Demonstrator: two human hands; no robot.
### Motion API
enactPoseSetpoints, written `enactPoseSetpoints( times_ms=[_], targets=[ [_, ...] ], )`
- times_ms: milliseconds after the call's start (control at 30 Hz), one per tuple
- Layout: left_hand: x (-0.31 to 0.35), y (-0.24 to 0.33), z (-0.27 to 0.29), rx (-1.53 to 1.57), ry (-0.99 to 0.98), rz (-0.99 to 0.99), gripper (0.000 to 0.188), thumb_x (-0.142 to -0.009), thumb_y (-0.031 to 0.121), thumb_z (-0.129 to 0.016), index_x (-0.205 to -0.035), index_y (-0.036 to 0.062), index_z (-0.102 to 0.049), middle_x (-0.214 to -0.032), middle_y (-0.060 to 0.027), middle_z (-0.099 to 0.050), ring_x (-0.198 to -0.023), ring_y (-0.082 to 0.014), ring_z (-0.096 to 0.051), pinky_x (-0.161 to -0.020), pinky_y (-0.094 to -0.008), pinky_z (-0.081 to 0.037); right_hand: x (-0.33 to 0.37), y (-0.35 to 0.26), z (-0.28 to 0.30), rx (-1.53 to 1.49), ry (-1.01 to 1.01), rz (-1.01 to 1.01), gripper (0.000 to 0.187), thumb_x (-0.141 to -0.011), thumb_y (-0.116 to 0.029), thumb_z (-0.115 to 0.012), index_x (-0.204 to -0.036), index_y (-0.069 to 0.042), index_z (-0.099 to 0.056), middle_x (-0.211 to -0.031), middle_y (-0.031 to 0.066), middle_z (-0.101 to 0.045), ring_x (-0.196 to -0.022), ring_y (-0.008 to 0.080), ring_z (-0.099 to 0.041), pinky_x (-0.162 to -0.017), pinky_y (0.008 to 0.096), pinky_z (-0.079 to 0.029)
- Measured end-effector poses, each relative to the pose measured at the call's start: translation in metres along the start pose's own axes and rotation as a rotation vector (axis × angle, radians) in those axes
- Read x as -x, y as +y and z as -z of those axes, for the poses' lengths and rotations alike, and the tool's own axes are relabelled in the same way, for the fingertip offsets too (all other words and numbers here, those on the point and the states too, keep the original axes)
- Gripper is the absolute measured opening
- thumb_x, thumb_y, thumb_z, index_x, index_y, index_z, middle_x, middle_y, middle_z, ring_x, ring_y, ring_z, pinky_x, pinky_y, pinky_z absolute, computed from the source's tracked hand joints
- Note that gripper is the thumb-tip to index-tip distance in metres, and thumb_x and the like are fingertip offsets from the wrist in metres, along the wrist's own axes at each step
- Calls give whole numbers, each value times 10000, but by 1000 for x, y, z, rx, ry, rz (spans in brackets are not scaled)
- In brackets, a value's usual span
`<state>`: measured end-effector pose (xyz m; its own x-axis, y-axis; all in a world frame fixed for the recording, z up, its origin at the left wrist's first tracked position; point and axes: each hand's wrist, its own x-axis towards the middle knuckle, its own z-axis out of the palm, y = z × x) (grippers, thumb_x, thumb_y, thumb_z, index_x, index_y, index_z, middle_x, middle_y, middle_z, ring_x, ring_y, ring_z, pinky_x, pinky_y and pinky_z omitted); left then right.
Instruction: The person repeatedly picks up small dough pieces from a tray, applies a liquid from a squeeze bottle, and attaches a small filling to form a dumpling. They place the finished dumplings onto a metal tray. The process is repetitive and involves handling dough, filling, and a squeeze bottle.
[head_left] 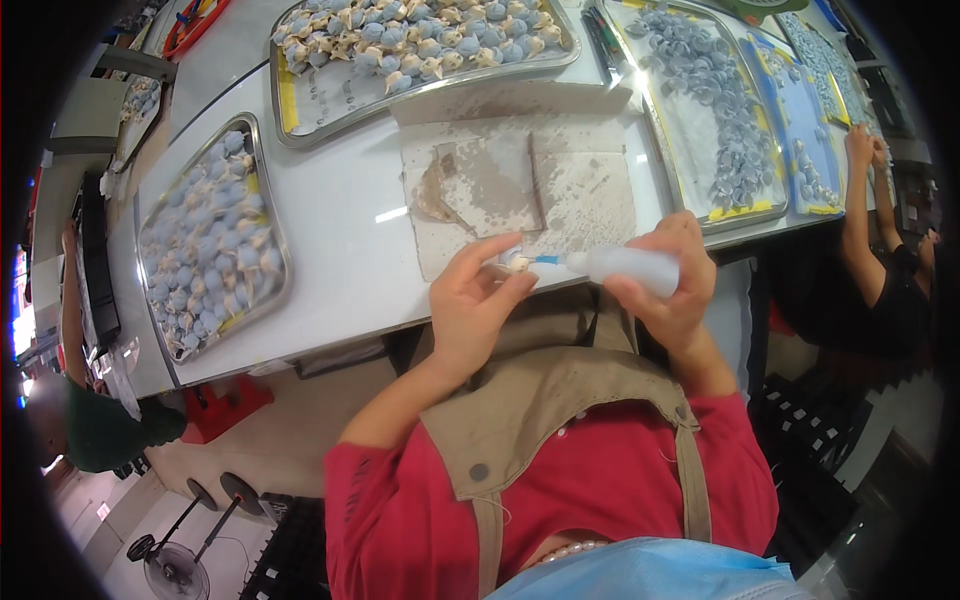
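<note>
My left hand (468, 308) pinches a small cream figurine piece (517, 263) between thumb and fingers, just over the near edge of the work surface. In my right hand (688, 280) lies a white squeeze bottle (635, 268), held on its side. Its thin blue nozzle (545, 260) points left and reaches the piece; whether it touches cannot be made out. Beyond both hands lies a stained cardboard sheet (590, 190) with a thin brown stick (535, 180) and a crumpled brown scrap (436, 190) on it.
Left of me is a metal tray (281, 235) of blue-grey and cream figurines. Another such tray (330, 112) stands at the back. On the right, a tray (690, 135) holds grey cup-like parts beside a blue tray (820, 195). Other people work at both sides.
</note>
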<state>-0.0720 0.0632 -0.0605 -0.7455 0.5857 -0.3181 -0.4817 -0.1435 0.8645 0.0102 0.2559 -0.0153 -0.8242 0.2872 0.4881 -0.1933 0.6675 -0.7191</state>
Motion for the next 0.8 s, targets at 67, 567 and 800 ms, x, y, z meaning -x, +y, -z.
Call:
enactPoseSetpoints(
  times_ms=[67, 567, 800],
  targets=[
    [0, 1, -1, 14, 9, 5, 367, -790, -71, -618, -1144, -38, -530, -1057, -80, -504, -801, -113, -585, -683, -218, -495, -2, -4, -1, 19, -18, -5, 301, -614, -172, -812, -784, -45, -599, -657, 32, -541, -623, 173, -441, -546, 268, -373],
    [0, 4, 0, -9, -17, 21, 387, -808, -45, -620, -1177, -27, -509, -990, -83, -571, -817, -97, -569, -712, -217, -472, -7, -2, -5, 55, -54, -23, 294, -616, -183, -808, -774, -41, -605, -660, 39, -552, -624, 183, -456, -543, 278, -382],
    [-2, 5, -3, 28, -10, 13, 385, -819, -31, -613, -1185, -31, -495, -983, -99, -598, -842, -100, -568, -713, -219, -467, -5, 3, -1, -3, -27, -55, 275, -620, -145, -797, -780, -34, -603, -672, 41, -556, -649, 179, -462, -568, 278, -383]
  ],
)
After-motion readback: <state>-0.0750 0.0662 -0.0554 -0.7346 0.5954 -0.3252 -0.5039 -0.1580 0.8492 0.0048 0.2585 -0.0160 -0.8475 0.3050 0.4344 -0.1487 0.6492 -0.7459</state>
